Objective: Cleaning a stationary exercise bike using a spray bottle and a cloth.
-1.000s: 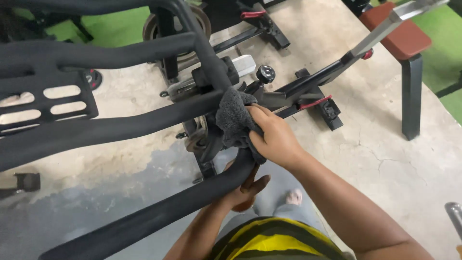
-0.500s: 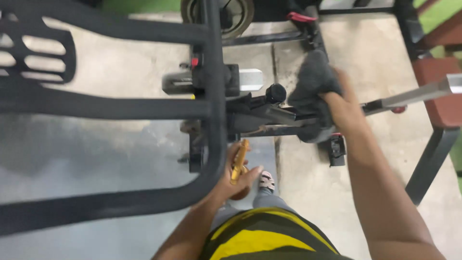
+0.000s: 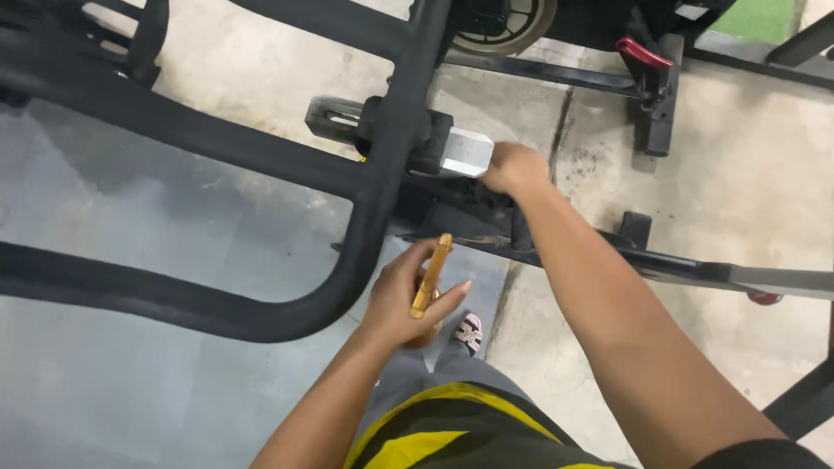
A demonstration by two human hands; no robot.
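Observation:
My left hand [image 3: 404,300] is closed around a slim gold-coloured tool [image 3: 432,274], held upright just below the curved black handlebar [image 3: 347,278] of an exercise bike. My right hand [image 3: 515,168] reaches down onto the bike's black frame [image 3: 460,221], with its fingers curled beside a silver block [image 3: 466,151]. A dark fold of the grey cloth [image 3: 497,201] shows under that hand; the rest of the cloth and the frame's black knob are hidden.
A flywheel [image 3: 504,22] and a red lever [image 3: 643,52] sit at the top. A silver bar [image 3: 782,280] runs off to the right above a black bench leg [image 3: 799,404]. My sandalled foot [image 3: 469,330] stands on the cracked concrete floor [image 3: 738,174].
My right hand came down from the right side of the frame to the spot beside the silver block, covering the knob. The view swung left and down. My left hand still holds the gold tool.

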